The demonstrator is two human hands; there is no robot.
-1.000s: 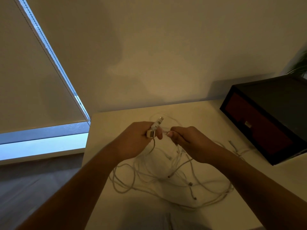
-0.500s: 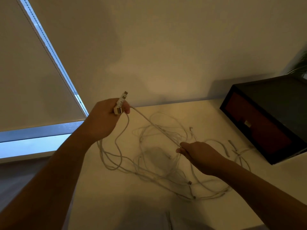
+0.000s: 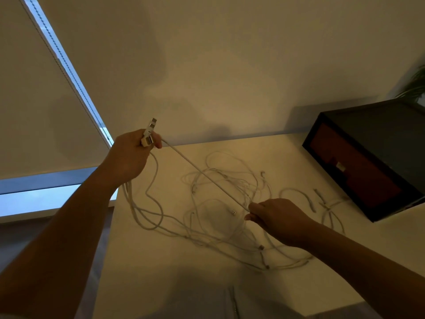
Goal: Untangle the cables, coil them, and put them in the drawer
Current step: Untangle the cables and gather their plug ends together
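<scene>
The taut cable (image 3: 207,178) runs as one straight line between your two hands. Its long axis slants from high up and far from the drawer box (image 3: 372,139) down toward that box, passing above the tangle of white cables (image 3: 225,229) that lies loose on the desk (image 3: 161,279), a little short of the box. Your left hand (image 3: 131,157) is the one farther from the box and is raised off the desk. Its fingers (image 3: 157,143) are curled round a bunch of white plugs (image 3: 149,134) and the cable ends, and several loops hang from under that fist down to the desk. Your right hand (image 3: 278,217) is nearer the box and low over the tangle, pinching the same cable between thumb and fingertips. The slack you have yet to free lies past that pinch, down in the heap on the box side. I judge the next pull must draw it along this slanted line, away from the box and toward your raised hand, with your right hand feeding it. The red drawer front (image 3: 358,180) faces the tangle and looks closed, and the right hand is the better placed to reach it. A pale tab (image 3: 340,167) sits on that front, too small to read. No brand or writing shows on the plugs either.
</scene>
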